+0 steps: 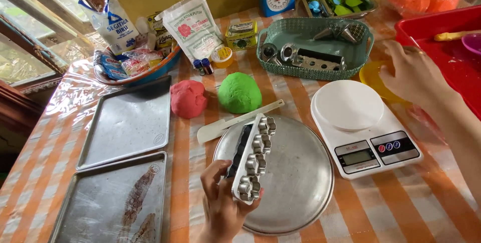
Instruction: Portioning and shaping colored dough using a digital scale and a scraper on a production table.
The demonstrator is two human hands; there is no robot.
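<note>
At the far left of the counter (pixel 401 208), which wears an orange-and-white checked cloth under clear plastic, two rectangular metal baking trays lie end to end: the upper tray (pixel 128 122) bare, the lower tray (pixel 110 200) marked with brown streaks. Behind them a blue-rimmed bowl (pixel 150 72) holds small packets, with white bags of flour standing just beside it. Further right sit a lump of red dough (pixel 188 98) and a larger lump of green dough (pixel 239 92), near each other but apart, and a white spatula (pixel 235 121) lies slanted just in front of them, touching the rim of a round metal pan (pixel 295 183). Over that pan the left hand (pixel 223 208) holds a white box of small metal cutters (pixel 253 157) tilted on edge, its fingers (pixel 213 170) wrapped closed round the lower end. Behind the pan a teal basket (pixel 313 70) carries metal moulds and cones. To its right stands a white digital scale (pixel 361 127). At the far right the right hand (pixel 413 72) reaches with loosely curled, open fingers to a yellow dish (pixel 372 76), touching its rim, just beside a red tray (pixel 446 52).
</note>
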